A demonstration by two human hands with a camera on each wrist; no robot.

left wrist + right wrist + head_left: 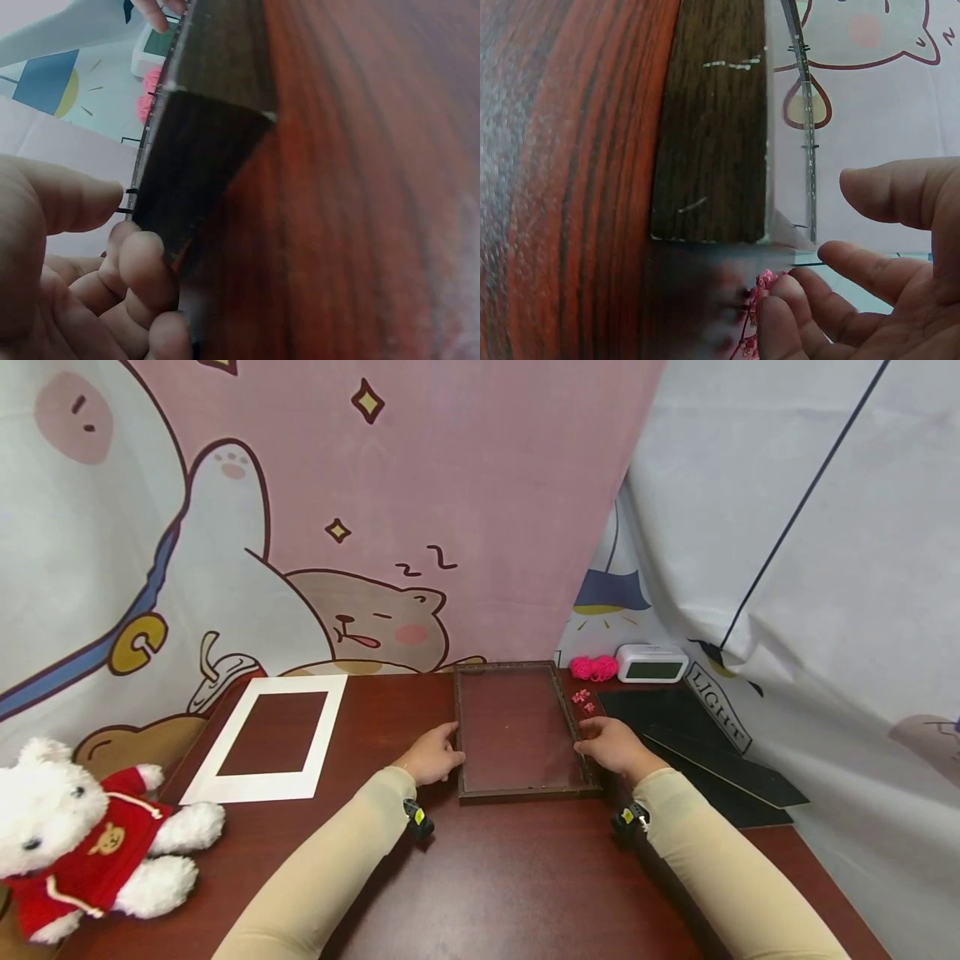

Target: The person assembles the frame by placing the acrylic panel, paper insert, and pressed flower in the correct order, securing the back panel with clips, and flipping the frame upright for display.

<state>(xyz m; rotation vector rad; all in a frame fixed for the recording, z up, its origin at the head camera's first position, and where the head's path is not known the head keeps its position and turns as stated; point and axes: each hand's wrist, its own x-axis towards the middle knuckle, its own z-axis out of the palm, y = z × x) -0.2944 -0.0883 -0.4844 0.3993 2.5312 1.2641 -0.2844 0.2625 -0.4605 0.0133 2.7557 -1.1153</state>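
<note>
A dark brown wooden picture frame (531, 796) with a clear pane and small metal tabs along its inner edge lies flat on the table. At its left side is my left hand (433, 756), which grips the rail: in the left wrist view the thumb (90, 204) meets the upper edge and bent fingers (146, 262) lie against the side. My right hand (613, 745) is at the opposite side with its fingers loosely bent. The right wrist view shows that thumb (877, 191) above the frame, apart from it. Whether the right fingertips touch the rail is unclear.
A white mat with a rectangular opening (320, 727) lies at left, beside a plush bear in red (112, 843). Black boards (720, 760) lie at right. Behind them are pink yarn (594, 668), small pink flowers (582, 697) and a white digital clock (652, 663).
</note>
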